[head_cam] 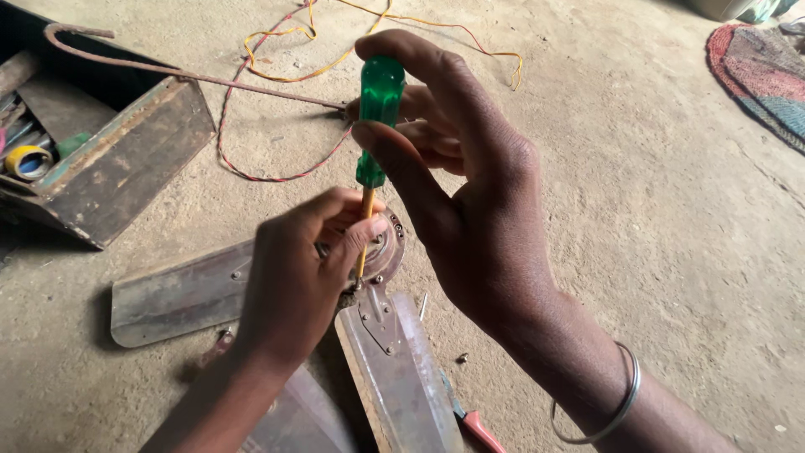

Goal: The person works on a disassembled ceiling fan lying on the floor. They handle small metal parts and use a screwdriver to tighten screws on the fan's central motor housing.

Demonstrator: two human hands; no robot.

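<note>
Carefully, at frame centre, my right hand [470,184] pinches the green screwdriver [379,117] upright while my left hand [298,273] clasps its shaft over the fan hub [387,250]; I'd keep it vertical, pressing squarely.

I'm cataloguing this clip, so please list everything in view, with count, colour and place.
screwdriver: one, green clear handle, yellow shaft, upright at centre, tip at the fan hub
fan hub: one, rusty brown metal, centre, on the floor
fan blades: three visible, grey-brown metal, spreading left and down from the hub
loose screw: one, metallic, on the floor right of the lower blade
red-handled tool: one, bottom centre, partly hidden
wires: twisted red and yellow, top centre
toolbox: one, dark worn metal, upper left
tape roll: one, yellow, inside the toolbox
woven mat: one, multicoloured, top right
bangle: one, silver, right wrist
left hand: steadies the shaft at the hub
right hand: grips the handle
</note>
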